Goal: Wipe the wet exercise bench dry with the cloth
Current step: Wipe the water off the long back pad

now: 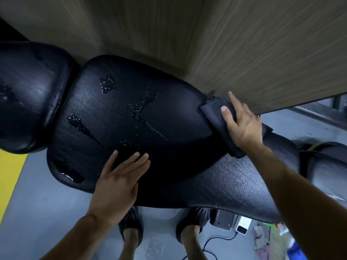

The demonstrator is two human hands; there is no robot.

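Observation:
A black padded exercise bench (169, 119) runs across the head view, with a separate seat pad (32, 94) at the left. Water puddles and beads lie on the main pad, near its upper left (108, 84), its middle (143, 107) and its lower left edge (67, 171). A folded dark cloth (219, 121) lies on the pad's right part. My right hand (242, 122) presses flat on the cloth, fingers spread over it. My left hand (116, 182) rests flat on the pad's near edge, holding nothing.
A wood-grain wall panel (244, 44) stands close behind the bench. Below it my two feet in dark shoes (131, 226) stand on a grey floor with a yellow stripe (9, 177) at the left. A white device with a cable (242, 226) and coloured clutter (272, 239) lie at the lower right.

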